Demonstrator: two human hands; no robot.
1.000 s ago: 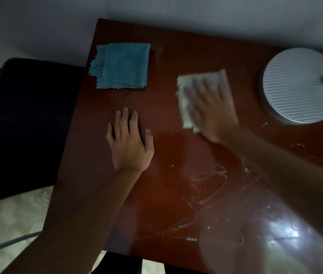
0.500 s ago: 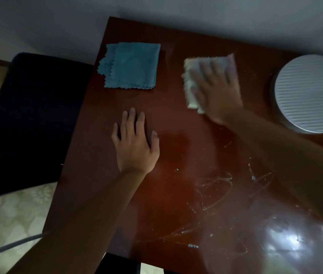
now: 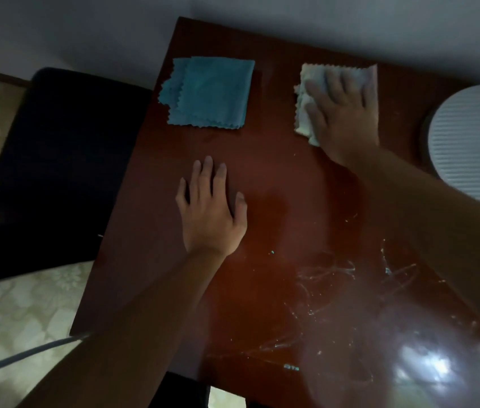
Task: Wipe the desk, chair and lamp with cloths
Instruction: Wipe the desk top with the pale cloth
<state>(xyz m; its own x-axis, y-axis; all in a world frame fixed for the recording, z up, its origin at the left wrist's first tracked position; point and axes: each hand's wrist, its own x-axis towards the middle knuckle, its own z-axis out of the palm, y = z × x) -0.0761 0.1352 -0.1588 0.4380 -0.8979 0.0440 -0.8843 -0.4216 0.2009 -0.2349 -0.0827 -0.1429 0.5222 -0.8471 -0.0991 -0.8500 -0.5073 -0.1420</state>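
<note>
A pale, zigzag-edged cloth (image 3: 306, 98) is pressed flat by the right hand (image 3: 344, 119), fingers (image 3: 315, 91) straight and spread, at the far side of the glossy reddish-brown wooden bench (image 3: 277, 184). The left hand (image 3: 210, 213) is laid flat, fingers apart. 1 folded teal cloth (image 3: 212, 92) is seen far left, a ribbed white round lamp base (image 3: 474, 145) right.

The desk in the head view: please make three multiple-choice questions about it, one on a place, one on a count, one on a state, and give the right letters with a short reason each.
1. Where does the blue cloth lie on the desk?
A. far left corner
B. under the left hand
C. on the lamp base

2. How many cloths are on the desk?
A. one
B. two
C. three

3. What is the right hand doing?
A. hanging above the desk
B. pressing flat on the white cloth
C. gripping the lamp base

Answers: 1 A, it lies folded by the far left edge; 2 B, one blue, one white; 3 B, straight fingers cover the white cloth.
</note>
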